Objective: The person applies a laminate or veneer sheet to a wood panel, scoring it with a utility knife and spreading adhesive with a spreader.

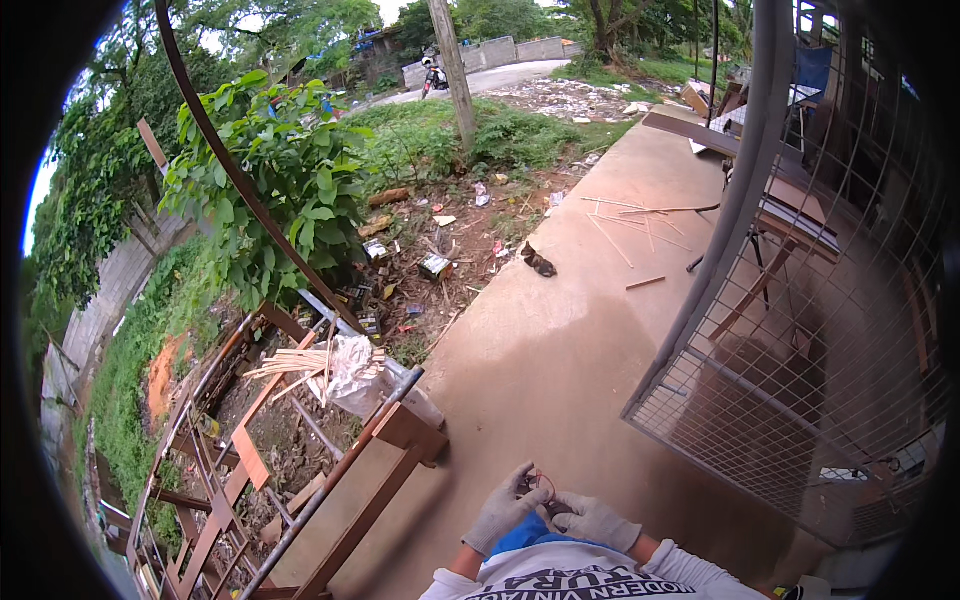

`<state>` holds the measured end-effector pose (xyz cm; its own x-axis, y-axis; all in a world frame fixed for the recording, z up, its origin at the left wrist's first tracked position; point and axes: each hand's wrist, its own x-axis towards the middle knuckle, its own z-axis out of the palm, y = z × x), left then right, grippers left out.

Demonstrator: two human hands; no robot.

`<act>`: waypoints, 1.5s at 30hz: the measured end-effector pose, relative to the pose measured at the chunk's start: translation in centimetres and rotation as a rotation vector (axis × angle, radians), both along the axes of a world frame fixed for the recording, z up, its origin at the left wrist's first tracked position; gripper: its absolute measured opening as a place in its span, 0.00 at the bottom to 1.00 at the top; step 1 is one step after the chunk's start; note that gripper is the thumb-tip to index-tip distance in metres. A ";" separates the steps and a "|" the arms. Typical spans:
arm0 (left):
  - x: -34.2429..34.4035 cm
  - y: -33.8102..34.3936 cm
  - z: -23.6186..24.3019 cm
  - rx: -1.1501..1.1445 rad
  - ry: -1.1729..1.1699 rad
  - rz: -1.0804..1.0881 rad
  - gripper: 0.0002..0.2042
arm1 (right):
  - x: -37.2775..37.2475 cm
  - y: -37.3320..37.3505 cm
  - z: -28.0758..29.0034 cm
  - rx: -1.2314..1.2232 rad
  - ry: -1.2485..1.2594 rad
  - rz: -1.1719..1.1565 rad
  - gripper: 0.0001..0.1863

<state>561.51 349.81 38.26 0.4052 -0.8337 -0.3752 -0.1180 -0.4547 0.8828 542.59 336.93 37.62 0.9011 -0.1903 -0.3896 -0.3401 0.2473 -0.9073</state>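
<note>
Both my hands wear pale grey work gloves and meet low in the picture, close to my body. With bent fingers, my left hand [507, 510] pinches a thin reddish loop [545, 479], like wire or cord; its exact kind is too small to tell. From the other side my right hand [595, 518] closes its fingers near the loop's lower end, where the grip is partly hidden. Just below the hands shows blue cloth [525, 534], beside my light printed shirt [560, 572].
A metal mesh gate [760, 400] stands at right. To the left, a railing [335, 482] bears wood pieces, near a white sack with thin sticks [300, 362]. A small dark cat [540, 262] rests on the concrete path [520, 350]; loose sticks [645, 283] lie beyond it.
</note>
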 end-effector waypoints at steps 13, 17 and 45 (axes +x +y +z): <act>31.5 -26.3 -3.8 -0.117 0.353 0.231 0.23 | 32.0 -23.8 -2.8 -0.487 -0.091 -0.098 0.32; 37.1 -36.9 -2.9 -0.029 -0.009 -0.086 0.24 | 35.1 -30.8 -5.1 -0.252 -0.058 -0.393 0.36; 42.2 -100.8 -17.6 0.180 -0.147 -0.585 0.15 | 25.6 -79.1 -21.5 -0.375 0.731 -0.955 0.40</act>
